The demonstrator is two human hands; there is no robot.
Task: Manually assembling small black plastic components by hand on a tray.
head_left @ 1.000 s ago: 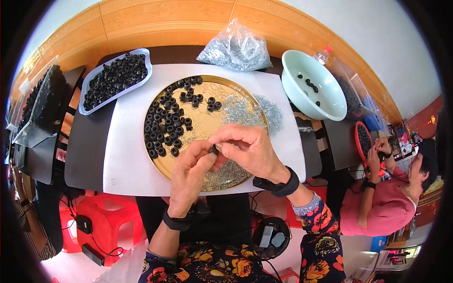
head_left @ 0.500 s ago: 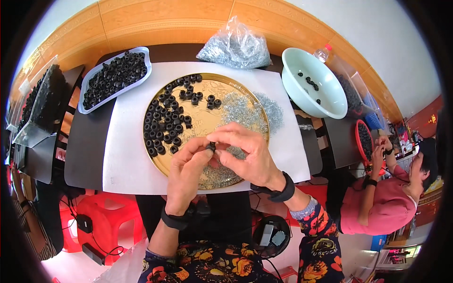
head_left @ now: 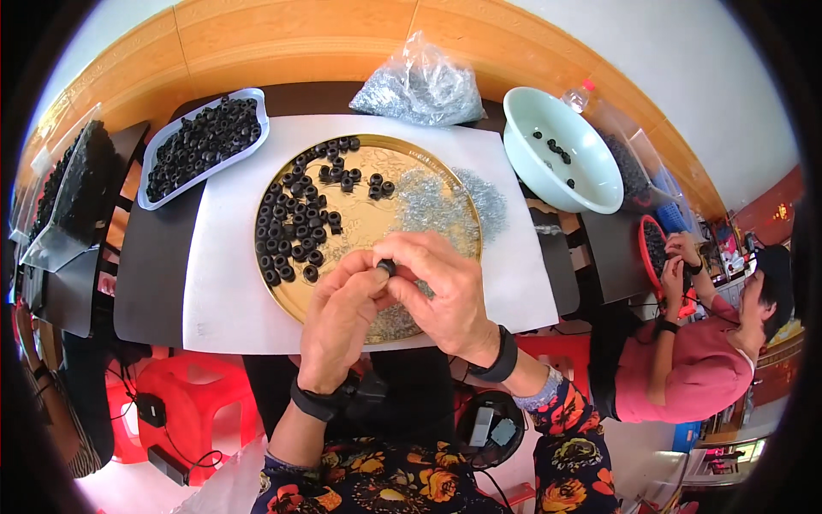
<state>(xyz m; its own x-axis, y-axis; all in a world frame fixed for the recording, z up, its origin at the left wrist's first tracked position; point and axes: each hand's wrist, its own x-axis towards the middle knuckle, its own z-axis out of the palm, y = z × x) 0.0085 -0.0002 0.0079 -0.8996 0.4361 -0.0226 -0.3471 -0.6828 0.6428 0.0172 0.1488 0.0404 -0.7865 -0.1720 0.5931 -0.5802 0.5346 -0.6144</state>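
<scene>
Over the near side of a round gold tray (head_left: 364,224), my left hand (head_left: 336,319) and my right hand (head_left: 443,295) meet, fingertips pinched together. Between them is a small black ring-shaped part (head_left: 388,266), gripped from both sides. Whether a second small piece is in the fingers is hidden. Many similar black parts (head_left: 291,227) are spread over the tray's left half. A heap of tiny silvery metal pieces (head_left: 428,201) covers its right side, partly behind my right hand, and spills past the rim onto the white sheet (head_left: 224,291).
At the back left a pale blue tray (head_left: 264,128) is full of black parts. A clear bag of silvery pieces (head_left: 419,90) lies at the back. A pale green basin (head_left: 604,176) holds several black parts. On the right, a person in pink (head_left: 685,360) works at a red basin (head_left: 646,265).
The black part now shows more plainly between my fingertips, and my right fingers have shifted slightly around it. The whole view has moved a little, so the table appears slightly further left.
</scene>
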